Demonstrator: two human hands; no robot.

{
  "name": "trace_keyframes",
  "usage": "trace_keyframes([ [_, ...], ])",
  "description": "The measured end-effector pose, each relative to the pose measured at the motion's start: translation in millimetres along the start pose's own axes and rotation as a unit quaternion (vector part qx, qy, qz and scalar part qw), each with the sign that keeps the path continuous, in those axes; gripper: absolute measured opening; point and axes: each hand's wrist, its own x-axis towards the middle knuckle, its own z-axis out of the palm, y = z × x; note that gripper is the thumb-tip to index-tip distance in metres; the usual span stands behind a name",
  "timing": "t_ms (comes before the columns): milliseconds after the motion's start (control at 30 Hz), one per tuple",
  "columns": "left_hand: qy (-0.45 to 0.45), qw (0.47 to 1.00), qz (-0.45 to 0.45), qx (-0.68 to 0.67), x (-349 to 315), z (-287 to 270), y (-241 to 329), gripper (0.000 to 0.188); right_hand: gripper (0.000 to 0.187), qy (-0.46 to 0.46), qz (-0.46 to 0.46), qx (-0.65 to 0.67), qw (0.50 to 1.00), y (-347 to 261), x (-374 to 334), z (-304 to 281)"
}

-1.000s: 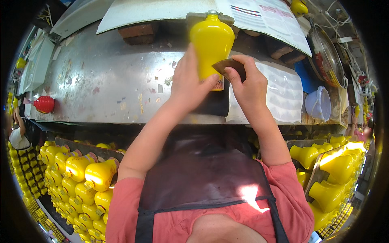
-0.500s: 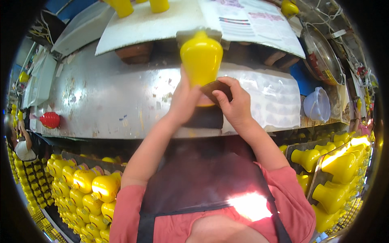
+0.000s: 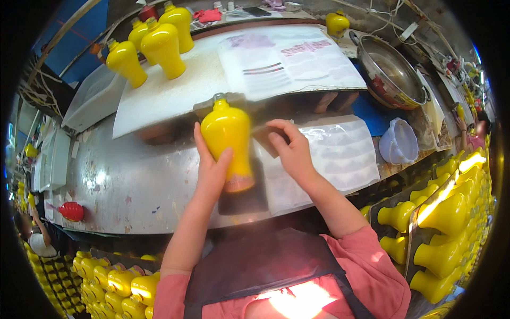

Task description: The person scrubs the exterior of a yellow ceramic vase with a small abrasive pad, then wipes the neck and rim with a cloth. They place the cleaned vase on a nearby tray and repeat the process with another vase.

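Note:
A glossy yellow bottle [image 3: 227,135] with a clear glass neck stands slightly tilted over a dark pad [image 3: 245,204] on the metal table. Around its left side and front, my left hand [image 3: 210,167] grips it. Reddish print runs round the narrow base of the bottle. To its right and apart from it, my right hand [image 3: 293,154] pinches a thin brown flat scraper [image 3: 264,139], partly blurred. Beneath that hand lies a clear sheet with rows of pale decals [image 3: 334,154].
Several yellow bottles [image 3: 162,48] stand on the white board [image 3: 196,69] at the far left. Printed sheets [image 3: 287,58] lie beside them. To the right are a metal basin [image 3: 390,64] and a pale blue bucket [image 3: 398,142]. A red object [image 3: 71,211] sits at left; racked bottles [image 3: 443,212] flank me.
The view has shifted, showing more of the table's far side. My right hand and the scraper have moved off the bottle to the right. My left hand still grips the bottle.

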Motion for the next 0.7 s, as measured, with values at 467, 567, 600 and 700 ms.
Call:
trace_keyframes([
  [467, 0.003, 0.999, -0.029, -0.031, -0.5, -2.9, -8.2, 0.099, 0.026, 0.007, -0.022, -0.339, 0.94, -7.0, 157.9, -87.9],
  [567, -0.006, 0.999, -0.033, -0.038, -0.3, -6.3, -12.0, 0.099, 0.027, 0.004, -0.076, -0.486, 0.871, 2.1, 202.4, -75.7],
  [600, -0.008, 0.998, -0.035, -0.055, -0.2, -7.6, -13.3, 0.099, 0.028, 0.001, -0.065, -0.522, 0.851, 5.8, 218.2, -73.6],
  [700, -0.006, 0.997, -0.048, -0.058, -1.3, -10.4, -17.1, 0.1, 0.031, -0.014, 0.034, -0.589, 0.807, 20.1, 265.1, -79.7],
])
